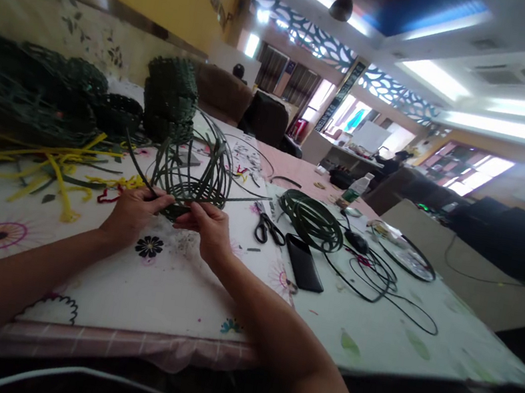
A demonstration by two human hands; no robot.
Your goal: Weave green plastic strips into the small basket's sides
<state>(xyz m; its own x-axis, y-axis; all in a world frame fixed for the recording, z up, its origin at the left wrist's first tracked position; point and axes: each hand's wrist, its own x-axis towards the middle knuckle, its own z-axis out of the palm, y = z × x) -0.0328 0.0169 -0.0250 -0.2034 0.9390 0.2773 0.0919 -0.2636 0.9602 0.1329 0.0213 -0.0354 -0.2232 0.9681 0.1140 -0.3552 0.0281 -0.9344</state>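
A half-woven basket point(195, 174) of dark green strips stands on the table in front of me, its loose strip ends curving upward. My left hand point(135, 211) pinches the near left side of its weave, thumb and fingers pressed together. On the near right side, my right hand point(206, 227) grips the strips with thumb and forefinger. Both hands lie close together at the basket's lower edge. Exactly which strip each one holds is too small to tell. Black-handled scissors point(270, 225) rest to the right of my right hand.
Finished-looking green baskets point(170, 99) are piled at the back left, with yellow strips point(58, 174) before them. On the right lie a coil of green strip point(312, 220), a black phone point(304, 263), a plastic bottle point(356, 191) and a black computer mouse point(357, 241) with cable.
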